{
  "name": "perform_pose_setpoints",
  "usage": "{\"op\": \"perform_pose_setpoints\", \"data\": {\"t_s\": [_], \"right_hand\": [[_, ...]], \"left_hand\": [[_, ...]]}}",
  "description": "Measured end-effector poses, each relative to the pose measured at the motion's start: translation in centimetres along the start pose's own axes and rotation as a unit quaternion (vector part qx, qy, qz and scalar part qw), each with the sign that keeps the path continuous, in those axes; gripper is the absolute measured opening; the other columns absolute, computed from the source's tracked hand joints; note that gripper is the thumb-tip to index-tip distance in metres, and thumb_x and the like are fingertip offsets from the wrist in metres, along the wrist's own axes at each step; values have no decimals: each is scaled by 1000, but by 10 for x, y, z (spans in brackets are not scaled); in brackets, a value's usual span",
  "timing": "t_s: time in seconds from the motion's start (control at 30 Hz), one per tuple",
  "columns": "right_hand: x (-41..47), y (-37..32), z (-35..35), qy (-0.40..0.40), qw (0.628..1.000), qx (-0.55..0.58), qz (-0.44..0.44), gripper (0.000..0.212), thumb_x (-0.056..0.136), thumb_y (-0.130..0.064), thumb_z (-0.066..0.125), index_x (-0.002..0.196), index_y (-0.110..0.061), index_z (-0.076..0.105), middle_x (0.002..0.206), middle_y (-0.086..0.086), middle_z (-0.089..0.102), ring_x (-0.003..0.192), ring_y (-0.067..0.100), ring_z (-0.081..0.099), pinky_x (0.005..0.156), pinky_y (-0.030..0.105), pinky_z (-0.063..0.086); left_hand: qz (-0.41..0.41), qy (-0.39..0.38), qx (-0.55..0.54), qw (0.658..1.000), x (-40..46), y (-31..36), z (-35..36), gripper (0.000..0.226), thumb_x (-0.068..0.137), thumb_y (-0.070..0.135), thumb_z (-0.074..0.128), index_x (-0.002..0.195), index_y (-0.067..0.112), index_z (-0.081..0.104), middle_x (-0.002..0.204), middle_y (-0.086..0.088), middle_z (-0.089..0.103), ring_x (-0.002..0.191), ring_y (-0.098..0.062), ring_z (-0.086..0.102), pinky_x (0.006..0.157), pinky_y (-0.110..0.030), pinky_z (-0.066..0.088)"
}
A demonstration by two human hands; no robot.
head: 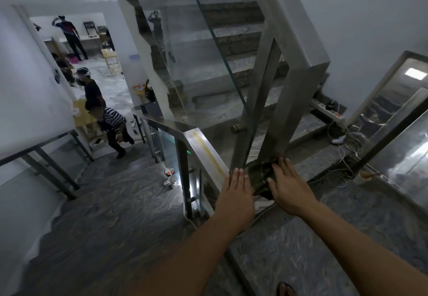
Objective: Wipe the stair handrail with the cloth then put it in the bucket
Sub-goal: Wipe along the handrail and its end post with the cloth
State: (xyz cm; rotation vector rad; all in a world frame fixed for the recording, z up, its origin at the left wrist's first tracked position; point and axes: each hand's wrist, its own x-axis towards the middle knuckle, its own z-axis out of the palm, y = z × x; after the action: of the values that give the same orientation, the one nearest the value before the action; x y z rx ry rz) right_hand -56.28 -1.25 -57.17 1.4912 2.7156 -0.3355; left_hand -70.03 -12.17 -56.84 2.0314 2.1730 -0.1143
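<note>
A dark green cloth (260,176) lies folded over the steel stair handrail (206,147) where it meets the upright post (294,110). My right hand (286,185) presses flat on the cloth's right side, fingers spread. On the rail just left of the cloth rests my left hand (236,188), fingers together, its edge touching the cloth. No bucket is in view.
Glass panels (208,68) stand under the rails. Marble steps (111,203) descend to the left, where a person in a striped shirt (111,122) climbs. Cables and a power strip (333,115) lie on the landing at right, with a cup (363,176) nearby.
</note>
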Motion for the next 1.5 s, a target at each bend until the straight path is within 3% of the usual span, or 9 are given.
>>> {"op": "perform_pose_setpoints", "data": {"t_s": [0.27, 0.43, 0.6, 0.77, 0.83, 0.9, 1.0, 1.23, 1.5], "right_hand": [[-21, -30, 13, 41, 995, -82, -30, 70, 91, -49, 13, 141, -6, 39, 149, 21, 38, 139, 38, 31, 112, 58, 24], [-36, -61, 24, 31, 996, -62, -50, 79, 92, -53, -5, 145, -4, 29, 154, 22, 26, 145, 37, 18, 117, 51, 9], [-41, -96, 34, 30, 996, -65, -60, 70, 98, -41, 6, 131, 4, 48, 138, 26, 50, 132, 38, 44, 108, 54, 35], [-30, -124, 38, 24, 997, -46, -63, 64, 99, -38, 9, 130, -1, 51, 129, 24, 58, 122, 37, 55, 102, 52, 38], [-19, -130, 36, 32, 996, -28, -83, 62, 96, -37, 13, 136, -1, 44, 139, 26, 50, 130, 39, 46, 107, 52, 28], [-7, -133, 33, 19, 995, -4, -100, 74, 87, -41, 2, 146, -1, 23, 154, 25, 25, 144, 39, 21, 116, 49, 10], [11, -135, 34, 11, 996, 6, -86, 64, 94, -36, 7, 150, -4, 7, 159, 21, 6, 147, 36, 3, 118, 46, 3], [33, -152, 29, 14, 996, 1, -84, 69, 97, -34, 33, 149, -1, 3, 159, 24, 3, 147, 36, 0, 118, 46, -1], [64, -165, 40, 31, 998, 39, -48, 61, 99, -33, 22, 150, -4, 2, 160, 21, 3, 148, 33, 0, 120, 47, 0]], "left_hand": [[-5, 2, -24, 1000, -20, -34, 6, 64, 100, 34, 18, 150, 2, -4, 161, -17, -7, 148, -29, -13, 120, -50, -8], [-25, -7, -47, 999, -22, -68, 1, 64, 98, 43, 4, 152, 7, -1, 162, -12, -5, 149, -24, -12, 119, -51, -7], [-36, -9, -38, 999, -3, -85, -2, 62, 101, 43, 11, 151, 8, 1, 162, -11, -4, 149, -23, -10, 117, -48, -10], [-52, 0, -20, 998, 18, -110, -2, 62, 101, 38, 16, 152, 7, -1, 162, -11, -5, 149, -25, -10, 118, -51, -6], [-54, 2, -28, 998, 26, -120, -5, 61, 101, 36, 18, 152, 8, -1, 162, -10, -6, 149, -24, -10, 117, -52, -5], [-56, -3, -42, 998, 36, -130, -8, 61, 101, 36, 20, 152, 8, -1, 162, -8, -7, 149, -22, -10, 117, -52, -5], [-58, -5, -44, 997, 51, -145, -11, 62, 101, 36, 21, 152, 10, -1, 163, -6, -7, 149, -20, -10, 117, -52, -5], [-32, -3, 2, 999, 83, -168, -17, 60, 101, 37, 19, 152, 13, -1, 163, -2, -6, 149, -16, -10, 113, -58, -13], [-7, 0, -14, 1000, 112, -189, -19, 57, 102, 37, 17, 152, 19, -1, 162, 1, -8, 148, -17, -14, 116, -58, -11]]}}
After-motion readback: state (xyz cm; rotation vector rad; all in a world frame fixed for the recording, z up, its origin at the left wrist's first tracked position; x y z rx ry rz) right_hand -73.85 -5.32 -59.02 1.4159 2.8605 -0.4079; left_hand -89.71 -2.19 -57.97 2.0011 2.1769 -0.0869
